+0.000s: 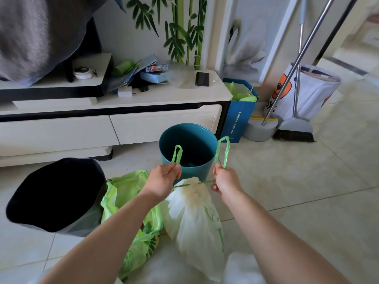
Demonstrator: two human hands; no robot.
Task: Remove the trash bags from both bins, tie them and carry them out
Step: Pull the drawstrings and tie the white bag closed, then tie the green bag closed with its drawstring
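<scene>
A pale white trash bag (196,218) hangs between my hands, its neck gathered tight by green drawstrings. My left hand (164,178) pinches one green drawstring loop (177,153). My right hand (224,180) grips the other, longer loop (223,150). Behind the bag stands a teal bin (188,148), with no liner in it. A bright green trash bag (131,201) lies open on the floor to the left, partly under my left forearm. Left of that stands a dark grey bin (55,193) with a black inside.
A white TV cabinet (114,111) runs along the wall with a phone (202,78), boxes and chargers on top. To its right stand a blue paper bag (240,117), a broom and dustpan (295,130) and a white printed bag (311,89). Tiled floor spreads to the right.
</scene>
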